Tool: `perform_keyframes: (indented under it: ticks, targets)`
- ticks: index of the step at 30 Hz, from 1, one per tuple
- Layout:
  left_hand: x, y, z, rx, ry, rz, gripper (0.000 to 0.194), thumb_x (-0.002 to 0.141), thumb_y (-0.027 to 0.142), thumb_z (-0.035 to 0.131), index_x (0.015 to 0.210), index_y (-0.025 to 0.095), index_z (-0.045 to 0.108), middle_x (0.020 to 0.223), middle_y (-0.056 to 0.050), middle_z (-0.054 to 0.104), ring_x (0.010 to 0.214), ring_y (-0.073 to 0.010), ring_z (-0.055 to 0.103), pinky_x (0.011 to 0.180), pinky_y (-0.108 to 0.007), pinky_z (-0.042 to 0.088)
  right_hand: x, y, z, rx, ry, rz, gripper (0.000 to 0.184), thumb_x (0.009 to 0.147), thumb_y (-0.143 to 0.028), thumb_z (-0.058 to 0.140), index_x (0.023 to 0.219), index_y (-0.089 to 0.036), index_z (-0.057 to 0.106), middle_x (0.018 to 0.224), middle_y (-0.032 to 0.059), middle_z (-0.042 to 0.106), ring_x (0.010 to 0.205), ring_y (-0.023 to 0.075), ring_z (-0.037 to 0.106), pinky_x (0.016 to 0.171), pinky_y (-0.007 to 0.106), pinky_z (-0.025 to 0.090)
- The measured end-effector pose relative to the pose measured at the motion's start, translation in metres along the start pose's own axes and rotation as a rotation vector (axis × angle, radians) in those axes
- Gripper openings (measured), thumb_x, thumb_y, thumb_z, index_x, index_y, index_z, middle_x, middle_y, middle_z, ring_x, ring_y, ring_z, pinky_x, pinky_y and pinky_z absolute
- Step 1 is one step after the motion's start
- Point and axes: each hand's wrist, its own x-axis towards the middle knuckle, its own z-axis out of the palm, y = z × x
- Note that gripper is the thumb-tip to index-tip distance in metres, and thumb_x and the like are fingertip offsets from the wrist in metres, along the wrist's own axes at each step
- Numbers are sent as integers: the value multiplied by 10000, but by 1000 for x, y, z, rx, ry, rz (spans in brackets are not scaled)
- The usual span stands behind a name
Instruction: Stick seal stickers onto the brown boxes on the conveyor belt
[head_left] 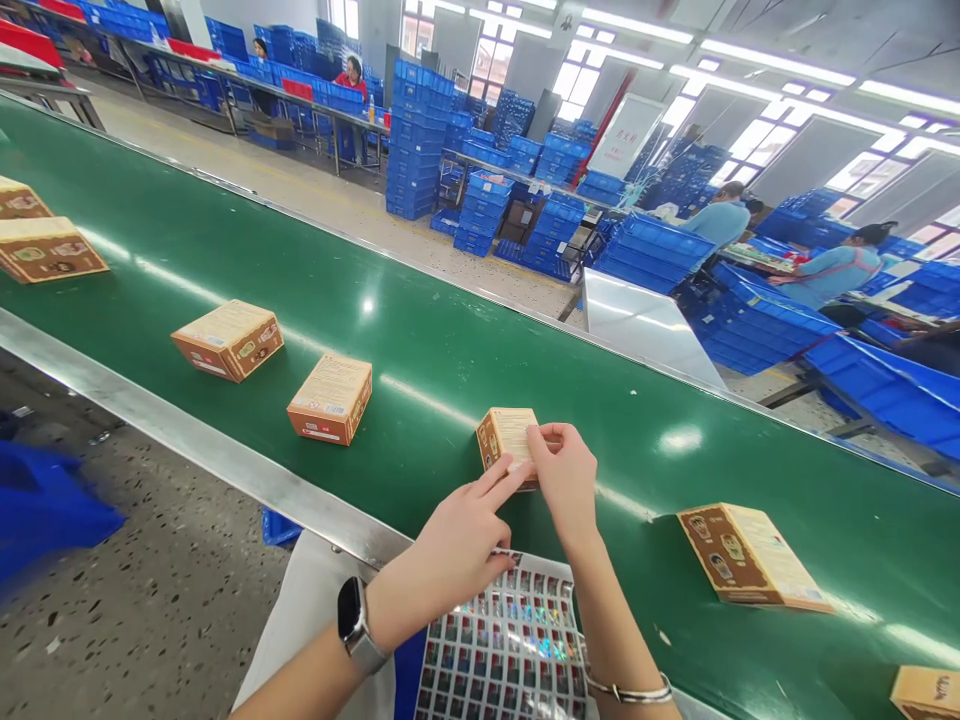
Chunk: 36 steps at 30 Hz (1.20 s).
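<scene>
A small brown and cream cardboard box (510, 430) sits on the green conveyor belt in front of me. My right hand (566, 475) is closed at the box's right edge, its thumb on the top face; the other fingertips are partly hidden. The extended index and middle fingers of my left hand (457, 540) touch the box's near part. Below them, the thumb and curled fingers of this hand close at the upper edge of a shiny sheet of stickers (510, 640), printed in rows of small rectangles. The box's near side is mostly covered by my hands.
More boxes lie on the belt (442, 330): a pair mid-left (229, 340), others at far left, one at right (750, 560) and one at the lower right edge (926, 692). A metal rail (187, 440) borders the near side. Beyond stand stacked blue crates (420, 140) and seated people.
</scene>
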Motion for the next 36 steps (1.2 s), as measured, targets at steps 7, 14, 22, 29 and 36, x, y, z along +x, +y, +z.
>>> perform_keyframes:
  ticks: [7, 14, 22, 29, 36]
  targets:
    - [-3, 1, -2, -157, 31, 2, 132, 826, 106, 718, 712, 169, 737, 1620, -37, 268, 1495, -284, 295, 1215, -402, 346, 10, -6, -21, -181, 84, -115, 367, 723, -489, 530, 967, -216, 512, 702, 82, 680, 741, 326, 658, 717, 447, 498]
    - [-36, 10, -38, -305, -10, -307, 133, 910, 259, 655, 850, 202, 758, 860, -4, 784, 796, -183, 706, 716, -245, 489, -58, -19, -59, -178, -514, -459, 206, 890, -428, 593, 939, -242, 667, 917, 51, 731, 839, 233, 701, 745, 328, 563]
    - [-58, 9, -48, -489, -70, -428, 155, 847, 256, 630, 799, 171, 750, 691, 20, 686, 642, -124, 549, 579, -207, 345, -82, -9, -69, -234, -699, -666, 148, 1014, -264, 508, 1038, -255, 654, 814, -21, 712, 702, 151, 694, 627, 223, 570]
    - [-63, 11, -47, -459, -36, -448, 246, 889, 297, 578, 733, 163, 713, 582, 39, 542, 565, -107, 400, 543, -218, 273, -92, -4, -52, -408, -417, -1096, 245, 1068, -143, 371, 1055, -198, 609, 920, 49, 719, 795, 206, 689, 828, 407, 522]
    - [-65, 8, -46, -466, 7, -447, 240, 904, 289, 586, 748, 162, 718, 595, 38, 575, 572, -106, 441, 541, -217, 278, -102, -6, -52, -425, -375, -1185, 250, 1041, -58, 393, 989, -193, 597, 1077, 92, 714, 1053, 246, 669, 988, 443, 421]
